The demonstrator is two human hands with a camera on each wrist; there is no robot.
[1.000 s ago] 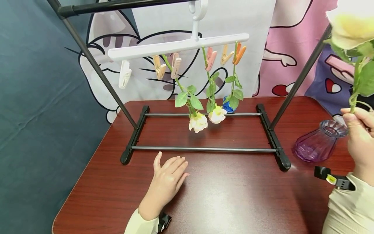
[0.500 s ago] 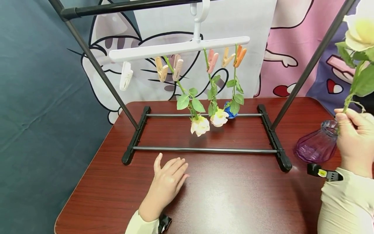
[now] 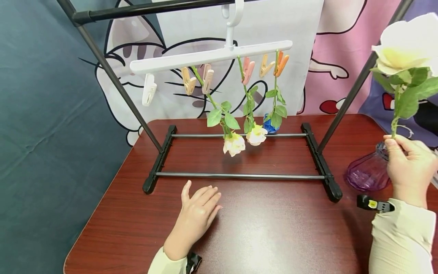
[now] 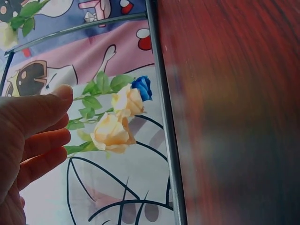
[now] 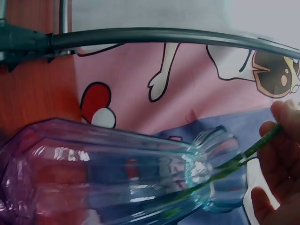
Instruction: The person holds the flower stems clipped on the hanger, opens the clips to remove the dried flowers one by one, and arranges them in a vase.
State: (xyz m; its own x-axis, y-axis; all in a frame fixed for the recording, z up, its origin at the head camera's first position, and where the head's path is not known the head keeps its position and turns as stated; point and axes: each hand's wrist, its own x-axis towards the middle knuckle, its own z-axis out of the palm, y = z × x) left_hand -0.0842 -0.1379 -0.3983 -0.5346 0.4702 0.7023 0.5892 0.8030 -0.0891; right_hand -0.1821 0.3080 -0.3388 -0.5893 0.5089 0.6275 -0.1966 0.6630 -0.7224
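Note:
At the right, my right hand point(image 3: 410, 163) pinches the green stem of a white rose point(image 3: 405, 47), bloom up. Below it stands a purple glass vase point(image 3: 367, 173), partly hidden by the hand. In the right wrist view the stem point(image 5: 225, 171) shows through the clear neck of the vase point(image 5: 117, 168). My left hand point(image 3: 196, 213) is held with fingers extended over the table in front of the rack, holding nothing. Two cream roses point(image 3: 234, 144) and a blue rose point(image 3: 271, 125) hang bloom-down from clothespins on a white hanger point(image 3: 184, 61).
A black rack point(image 3: 239, 176) stands on the reddish-brown table point(image 3: 267, 236) and carries the hanger. Its slanted right post point(image 3: 349, 99) rises near the vase and rose. Other clothespins, including a white one point(image 3: 149, 90), hold no flower. A cartoon-print cloth point(image 3: 342, 49) hangs behind.
My right hand has shifted left and slightly down with the white rose, whose bloom has come lower in view. The left hand stays almost where it was.

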